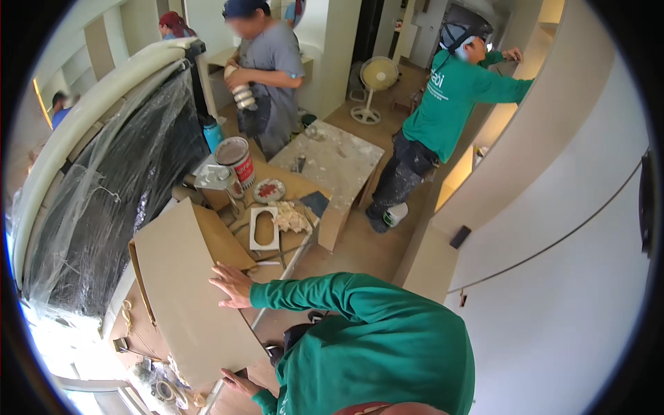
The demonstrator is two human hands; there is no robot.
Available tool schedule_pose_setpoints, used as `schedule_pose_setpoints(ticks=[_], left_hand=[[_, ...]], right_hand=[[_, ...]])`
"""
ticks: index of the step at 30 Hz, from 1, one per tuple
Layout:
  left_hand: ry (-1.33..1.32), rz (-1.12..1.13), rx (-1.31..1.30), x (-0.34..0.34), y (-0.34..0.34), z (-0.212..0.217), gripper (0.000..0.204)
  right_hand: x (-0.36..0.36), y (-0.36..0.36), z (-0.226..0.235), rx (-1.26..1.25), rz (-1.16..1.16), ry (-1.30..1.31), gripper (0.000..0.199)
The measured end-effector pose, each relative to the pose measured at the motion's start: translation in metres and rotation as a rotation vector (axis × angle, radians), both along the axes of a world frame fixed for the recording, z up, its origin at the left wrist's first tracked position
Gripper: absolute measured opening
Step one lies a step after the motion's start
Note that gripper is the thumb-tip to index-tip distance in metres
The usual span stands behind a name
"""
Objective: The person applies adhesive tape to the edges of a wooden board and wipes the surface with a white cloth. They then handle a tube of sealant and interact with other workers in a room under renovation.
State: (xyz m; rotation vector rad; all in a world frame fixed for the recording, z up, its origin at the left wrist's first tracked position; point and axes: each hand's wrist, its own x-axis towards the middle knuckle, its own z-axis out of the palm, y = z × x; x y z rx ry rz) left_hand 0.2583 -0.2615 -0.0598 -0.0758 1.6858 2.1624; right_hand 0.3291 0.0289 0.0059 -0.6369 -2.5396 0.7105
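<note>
A large flat beige board (196,304) lies slanted over the worktable on my left. My right hand (233,285) rests on its long near edge, fingers spread over the surface. Lower down, my left hand (240,382) grips the board's bottom corner, with its fingers partly hidden. A brown cardboard-like sheet (223,238) shows beside the board's upper part. Near my right hand lie a white rectangular frame with an oval cutout (265,229) and a crumpled cream heap (291,217).
An open paint can (236,160), a metal tin (216,178) and a red-smeared lid (269,191) crowd the table. A plastic-covered partition (111,187) stands left. One person (266,76) holds a stacked roll; another in green (449,97) reaches into wall shelving. A fan (378,76) stands behind.
</note>
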Motion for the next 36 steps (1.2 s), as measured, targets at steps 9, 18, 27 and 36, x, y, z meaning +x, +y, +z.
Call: schedule_pose_setpoints(ticks=[9,18,27,36], left_hand=[[0.038,0.126,0.030,0.004,0.018,-0.009,0.047],[0.146,0.023,-0.194,-0.001,0.010,0.008,0.039],[0.064,-0.071,-0.245,-0.014,-0.006,-0.034,0.044],[0.110,-0.171,0.017,-0.080,-0.018,-0.017,0.045]], right_hand=[[-0.124,0.128,-0.008,0.251,0.061,-0.071,0.073],[-0.202,0.193,0.001,0.353,-0.012,-0.120,0.108],[-0.265,0.238,0.019,0.376,-0.273,-0.239,0.096],[-0.289,0.300,0.070,-0.197,-0.276,-0.309,0.085]])
